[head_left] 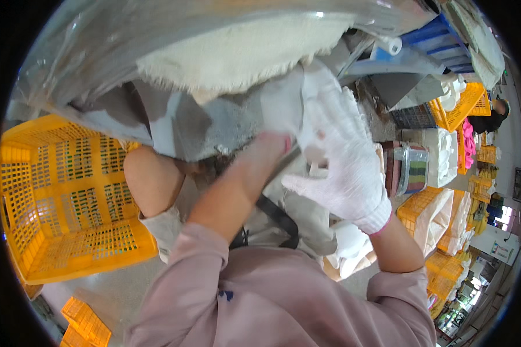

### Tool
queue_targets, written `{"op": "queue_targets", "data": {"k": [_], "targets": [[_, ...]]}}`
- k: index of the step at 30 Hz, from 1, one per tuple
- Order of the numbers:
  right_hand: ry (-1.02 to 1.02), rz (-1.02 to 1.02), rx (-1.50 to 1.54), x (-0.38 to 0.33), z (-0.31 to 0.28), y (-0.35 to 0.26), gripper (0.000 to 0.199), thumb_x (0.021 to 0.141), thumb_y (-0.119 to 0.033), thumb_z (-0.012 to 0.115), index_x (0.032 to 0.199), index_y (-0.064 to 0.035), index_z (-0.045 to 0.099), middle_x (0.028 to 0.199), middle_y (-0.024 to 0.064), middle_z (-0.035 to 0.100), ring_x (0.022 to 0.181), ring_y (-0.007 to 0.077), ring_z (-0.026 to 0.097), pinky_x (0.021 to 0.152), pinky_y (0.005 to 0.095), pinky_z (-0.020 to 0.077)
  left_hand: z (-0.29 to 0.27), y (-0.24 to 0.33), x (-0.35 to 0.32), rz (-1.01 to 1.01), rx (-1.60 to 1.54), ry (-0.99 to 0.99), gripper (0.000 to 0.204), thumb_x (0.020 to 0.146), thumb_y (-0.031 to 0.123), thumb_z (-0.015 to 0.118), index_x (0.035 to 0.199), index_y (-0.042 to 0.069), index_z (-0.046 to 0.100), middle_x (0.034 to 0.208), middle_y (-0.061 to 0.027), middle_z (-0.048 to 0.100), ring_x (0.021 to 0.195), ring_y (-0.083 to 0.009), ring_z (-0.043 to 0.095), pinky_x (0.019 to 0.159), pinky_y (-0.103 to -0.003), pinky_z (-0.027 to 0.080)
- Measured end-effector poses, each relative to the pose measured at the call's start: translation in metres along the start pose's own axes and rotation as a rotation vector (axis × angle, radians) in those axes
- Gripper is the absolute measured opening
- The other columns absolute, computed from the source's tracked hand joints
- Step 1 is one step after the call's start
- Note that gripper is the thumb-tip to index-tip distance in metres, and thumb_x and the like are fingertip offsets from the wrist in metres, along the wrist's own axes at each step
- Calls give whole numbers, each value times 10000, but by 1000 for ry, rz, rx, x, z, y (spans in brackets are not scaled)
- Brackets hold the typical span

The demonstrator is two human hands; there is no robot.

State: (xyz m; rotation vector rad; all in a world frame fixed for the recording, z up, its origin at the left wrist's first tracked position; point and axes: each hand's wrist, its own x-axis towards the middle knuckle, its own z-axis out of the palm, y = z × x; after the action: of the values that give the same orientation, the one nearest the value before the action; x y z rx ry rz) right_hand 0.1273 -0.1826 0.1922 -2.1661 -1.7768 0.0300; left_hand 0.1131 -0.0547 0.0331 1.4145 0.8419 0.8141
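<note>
White knitted gloves cover both my hands. My right hand (350, 162) is raised in front of the grey machine (220, 124), fingers stretched upward and thumb held apart, with nothing visible in its palm. A small hole shows the skin near its thumb. My left hand (281, 107) is close by or against the fingers of the right one. It is smeared by motion, and its fingers are partly hidden behind the right glove, so I cannot tell their grip. Above both hands, a cream cloth with a frayed edge (243, 52) lies over the machine.
At my left stands a large yellow perforated crate (75, 196), with smaller orange crates (87, 321) below it. White shoe-like pieces (353, 248) lie by my right elbow. Along the right are stacked crates (457, 110), a taped clear box (408, 168) and a distant person (492, 121).
</note>
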Motion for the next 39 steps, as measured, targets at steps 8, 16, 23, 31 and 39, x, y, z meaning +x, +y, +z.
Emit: {"op": "queue_targets", "data": {"k": [8,16,23,31,39], "targets": [[-69,-154,-203,-46,46,-17,408,894,-188,652,1297,-143,696,1095,87,755,1076,247,715,934,433,568,-92,17,-56,-547,-1122,-353,741,1001,660,620,1391,30,618,1265,-124,708,1168,-275,668,1010,-390,555],[2,200,63,22,80,-71,500,899,-160,736,1390,-90,677,1062,191,757,856,388,737,748,429,604,-126,-30,5,128,-197,-40,540,983,542,585,1156,39,680,1064,-174,729,866,-329,708,737,-464,592],[296,129,135,18,106,-65,238,886,-283,733,1063,-124,724,763,133,689,636,342,686,567,438,542,-122,-45,2,37,-17,-221,332,1009,375,521,1033,74,659,927,-119,684,800,-287,679,712,-422,568],[-83,281,602,58,98,-60,384,807,-370,722,1064,-86,737,956,204,738,813,431,708,796,493,583,-125,-36,-14,-72,-474,-294,348,1031,251,516,1312,63,602,1163,-102,698,1088,-240,673,966,-376,545],[-202,295,669,37,75,-82,510,873,-130,769,1358,-27,647,1112,96,749,936,131,696,831,311,580,-119,-46,16,-105,-400,-150,399,1008,390,492,1202,62,609,1034,-122,683,987,-278,681,903,-419,564]]}}
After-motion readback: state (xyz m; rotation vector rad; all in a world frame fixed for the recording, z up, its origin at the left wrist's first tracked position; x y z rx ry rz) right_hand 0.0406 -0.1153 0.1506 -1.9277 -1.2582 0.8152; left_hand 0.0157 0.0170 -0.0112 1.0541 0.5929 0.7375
